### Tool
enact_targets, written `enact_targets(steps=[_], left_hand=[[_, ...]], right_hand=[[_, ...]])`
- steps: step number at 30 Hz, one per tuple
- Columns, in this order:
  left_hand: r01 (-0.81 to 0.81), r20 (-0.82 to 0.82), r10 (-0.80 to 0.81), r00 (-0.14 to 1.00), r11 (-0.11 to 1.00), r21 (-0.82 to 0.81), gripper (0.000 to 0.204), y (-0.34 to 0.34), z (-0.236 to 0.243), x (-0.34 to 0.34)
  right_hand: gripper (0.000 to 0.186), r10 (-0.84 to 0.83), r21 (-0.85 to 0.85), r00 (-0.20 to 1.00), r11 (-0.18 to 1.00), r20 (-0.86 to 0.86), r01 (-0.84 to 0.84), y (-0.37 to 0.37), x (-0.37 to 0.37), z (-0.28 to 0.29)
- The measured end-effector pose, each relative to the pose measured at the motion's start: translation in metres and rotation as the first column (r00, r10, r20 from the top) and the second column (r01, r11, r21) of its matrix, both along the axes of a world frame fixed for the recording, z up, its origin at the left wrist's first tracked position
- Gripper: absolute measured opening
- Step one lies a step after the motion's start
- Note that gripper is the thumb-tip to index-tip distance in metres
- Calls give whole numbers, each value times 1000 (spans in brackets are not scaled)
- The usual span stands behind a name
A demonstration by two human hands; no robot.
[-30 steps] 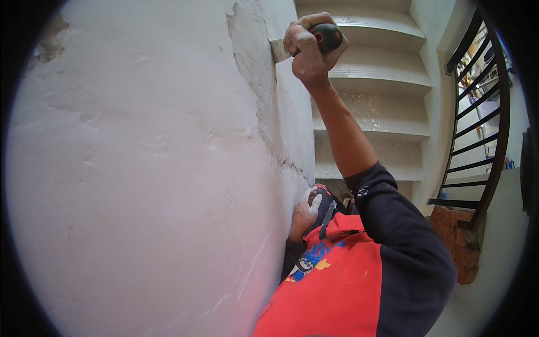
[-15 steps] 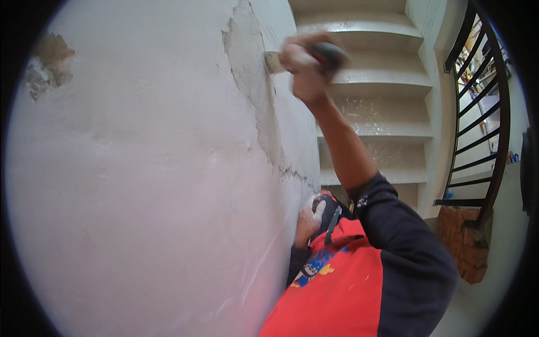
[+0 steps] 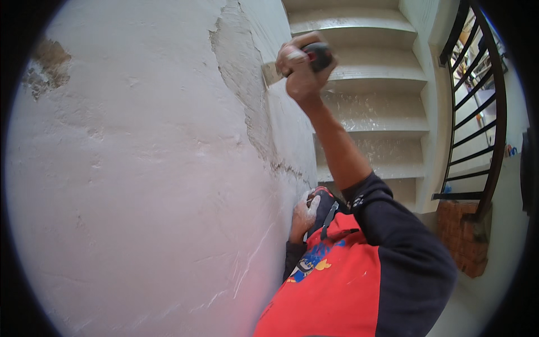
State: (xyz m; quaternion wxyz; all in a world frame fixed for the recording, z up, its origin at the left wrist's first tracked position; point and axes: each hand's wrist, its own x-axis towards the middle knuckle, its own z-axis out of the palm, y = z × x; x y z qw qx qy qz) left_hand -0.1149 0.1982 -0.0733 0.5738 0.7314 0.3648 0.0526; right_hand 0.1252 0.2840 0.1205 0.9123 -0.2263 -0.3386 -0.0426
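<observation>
My right hand [image 3: 306, 70] is closed round the black and red handle [image 3: 318, 57] of a scraper. Its flat, pale blade [image 3: 271, 74] meets the wall [image 3: 151, 185] at the right edge of a bare grey patch [image 3: 238, 62], where the white coating is gone. Lower down, close beside the wall, my left hand [image 3: 304, 215] is dusted with white powder. It rests on dark, red-edged cloth [image 3: 322, 205], thumb and fingers apart; part of it is out of sight. No tool shows in it.
Stairs [image 3: 373, 106] speckled with white flakes rise ahead to the right of the wall. A black metal railing [image 3: 477, 129] borders them, with stacked red bricks [image 3: 461, 238] at its foot. Another damaged brown patch [image 3: 50, 64] marks the wall's far left. A crack [image 3: 287, 167] runs below the grey patch.
My right hand, blurred before, is sharper and its handle has turned slightly, with the blade still at the patch's edge. The whole view has shifted a little. My left hand stays on the dark cloth.
</observation>
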Motion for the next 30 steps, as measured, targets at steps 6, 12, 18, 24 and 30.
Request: enact_targets(steps=[6, 12, 18, 24, 30], left_hand=[[-30, 18, 29, 999, 999, 24, 41, 2, -6, -3], [-26, 1, 26, 1000, 997, 67, 41, 1, 2, -2], [-35, -10, 35, 999, 999, 13, 41, -3, 5, 1], [-37, -10, 38, 999, 998, 50, 39, -1, -3, -3], [-40, 37, 40, 999, 999, -12, 39, 0, -3, -1]], right_hand=[[7, 1, 244, 1000, 970, -19, 4, -34, -40, 46], [9, 111, 191, 986, 978, -123, -87, -14, -22, 18], [8, -168, -7, 986, 986, -9, 168, -4, -20, -2], [14, 137, 175, 990, 976, -44, -128, -39, -18, 32], [9, -126, 76, 992, 989, 19, 124, -23, -31, 31]])
